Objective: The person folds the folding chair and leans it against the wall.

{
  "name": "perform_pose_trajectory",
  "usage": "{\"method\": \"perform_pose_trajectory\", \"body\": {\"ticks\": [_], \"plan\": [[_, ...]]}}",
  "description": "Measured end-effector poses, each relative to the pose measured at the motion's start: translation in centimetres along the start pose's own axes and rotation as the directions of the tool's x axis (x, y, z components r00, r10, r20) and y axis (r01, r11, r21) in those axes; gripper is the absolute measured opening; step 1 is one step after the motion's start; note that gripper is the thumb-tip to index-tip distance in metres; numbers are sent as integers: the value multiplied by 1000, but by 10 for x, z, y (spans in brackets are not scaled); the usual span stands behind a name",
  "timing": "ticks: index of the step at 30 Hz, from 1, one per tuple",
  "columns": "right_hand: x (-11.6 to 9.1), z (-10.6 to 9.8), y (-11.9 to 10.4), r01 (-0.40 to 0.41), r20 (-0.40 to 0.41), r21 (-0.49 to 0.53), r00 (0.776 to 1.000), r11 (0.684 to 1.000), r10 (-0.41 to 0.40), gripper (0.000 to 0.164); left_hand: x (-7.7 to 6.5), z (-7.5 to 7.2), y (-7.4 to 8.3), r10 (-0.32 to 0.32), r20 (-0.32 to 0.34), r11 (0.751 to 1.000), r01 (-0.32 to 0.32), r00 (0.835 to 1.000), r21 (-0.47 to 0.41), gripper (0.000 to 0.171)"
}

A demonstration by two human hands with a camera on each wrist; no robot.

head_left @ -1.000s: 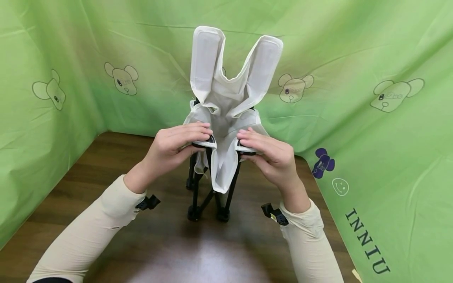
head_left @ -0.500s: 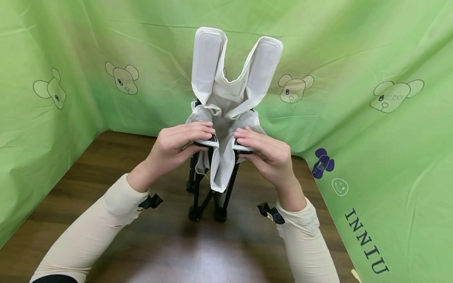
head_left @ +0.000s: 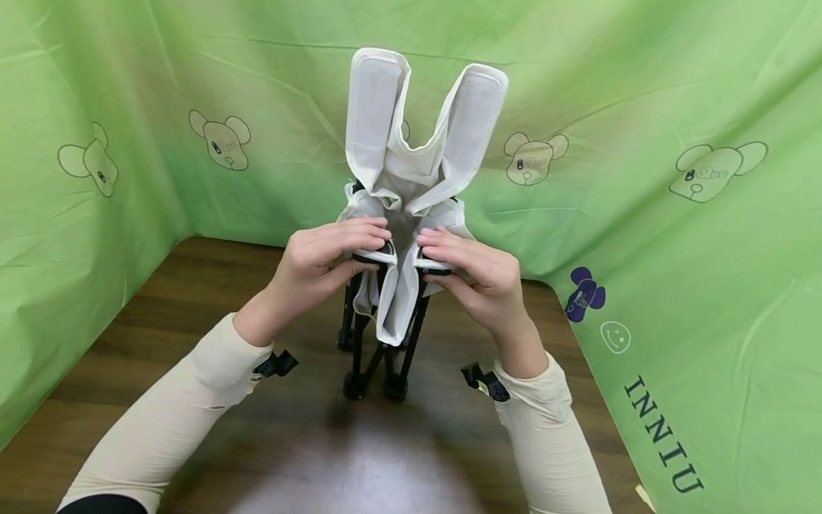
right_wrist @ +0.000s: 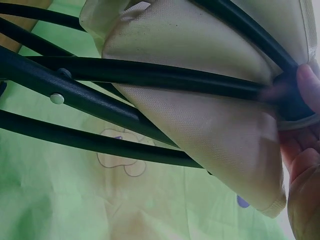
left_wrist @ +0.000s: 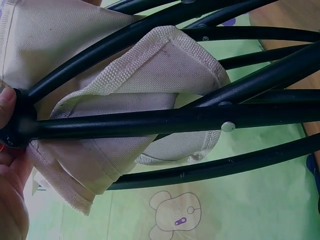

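Observation:
A small folding chair (head_left: pixel 424 160) with off-white fabric on a black tube frame stands partly folded in the middle of the head view. Its fabric seat (head_left: pixel 399 314) sags in a deep fold between the two front corners. My left hand (head_left: pixel 321 257) grips the left front corner, fingers over the top and thumb beneath. Likewise my right hand (head_left: pixel 478 275) grips the right front corner. In the left wrist view, crossed black tubes (left_wrist: pixel 165 120) meet at a rivet under the loose fabric. Similar tubes (right_wrist: pixel 165 72) run to the corner in the right wrist view.
The chair's black feet (head_left: pixel 396 389) stand on a brown wooden tabletop (head_left: pixel 212 400). Behind and on both sides hangs a green curtain (head_left: pixel 642 235) printed with mouse faces; its folds come close behind the chair back. A small camera (head_left: pixel 276 364) sits at the left wrist.
My right hand has moved left with its corner, bringing the two front corners closer together. The front feet have drawn nearer each other, and the seat fold has narrowed.

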State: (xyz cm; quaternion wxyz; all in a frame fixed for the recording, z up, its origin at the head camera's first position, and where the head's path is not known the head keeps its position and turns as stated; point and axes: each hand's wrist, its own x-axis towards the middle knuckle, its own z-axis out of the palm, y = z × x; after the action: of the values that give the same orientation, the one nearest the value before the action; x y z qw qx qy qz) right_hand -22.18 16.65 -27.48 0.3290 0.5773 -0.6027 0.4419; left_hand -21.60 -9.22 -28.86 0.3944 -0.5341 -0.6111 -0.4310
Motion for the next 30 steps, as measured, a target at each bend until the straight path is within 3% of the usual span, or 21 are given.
{"method": "perform_pose_trajectory", "body": {"ticks": [13, 18, 25, 30], "plan": [[5, 1, 4, -2, 13, 43, 1000, 999, 1, 27, 2, 2, -5, -26, -33, 995, 23, 999, -97, 38], [5, 2, 10, -22, 17, 104, 1000, 994, 20, 27, 2, 3, -5, -82, -37, 983, 74, 996, -168, 40], [1, 5, 16, -95, 10, 204, 995, 974, 95, 28, -1, 7, -8, -172, -51, 943, 150, 984, -298, 42], [1, 4, 14, -117, 25, 170, 993, 978, 115, 33, -3, 8, -5, -196, -66, 944, 171, 978, -281, 42]]}}
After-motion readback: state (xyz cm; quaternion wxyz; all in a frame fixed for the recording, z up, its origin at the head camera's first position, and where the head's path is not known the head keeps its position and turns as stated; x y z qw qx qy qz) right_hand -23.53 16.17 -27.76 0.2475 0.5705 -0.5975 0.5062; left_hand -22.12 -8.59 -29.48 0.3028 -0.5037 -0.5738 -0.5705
